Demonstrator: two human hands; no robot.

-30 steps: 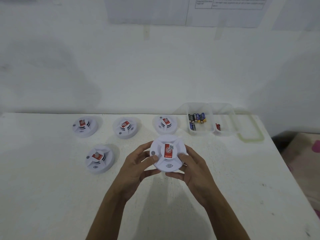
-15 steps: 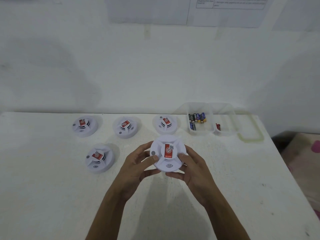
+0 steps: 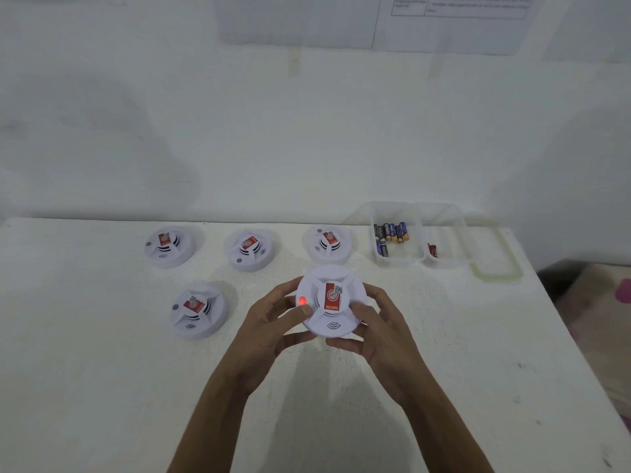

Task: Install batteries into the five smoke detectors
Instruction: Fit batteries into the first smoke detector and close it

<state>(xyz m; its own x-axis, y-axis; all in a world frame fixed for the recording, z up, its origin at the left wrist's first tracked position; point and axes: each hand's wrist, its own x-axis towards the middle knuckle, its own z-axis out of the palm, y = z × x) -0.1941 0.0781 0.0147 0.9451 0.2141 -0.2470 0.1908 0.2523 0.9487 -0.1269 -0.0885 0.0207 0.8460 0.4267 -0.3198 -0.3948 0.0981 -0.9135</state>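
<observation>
Both hands hold one white round smoke detector [image 3: 336, 314] face up above the table, its red label on top. A small light on its left side glows red, beside my left thumb. My left hand [image 3: 269, 326] grips the left edge and my right hand [image 3: 379, 332] grips the right and lower edge. Several more detectors lie face up on the table: three in a back row [image 3: 169, 246], [image 3: 251, 249], [image 3: 327, 243] and one at the front left [image 3: 196, 310]. Several batteries [image 3: 391, 233] lie in a clear plastic box [image 3: 397, 262].
The white table [image 3: 102, 387] meets a white wall at the back. A second clear compartment [image 3: 447, 233] right of the battery box holds a small red item [image 3: 432, 250]. The table's right edge drops off near a patterned floor mat [image 3: 601, 319].
The light on the held detector's left side has turned on red; it was grey before. The hands and the detector have barely moved.
</observation>
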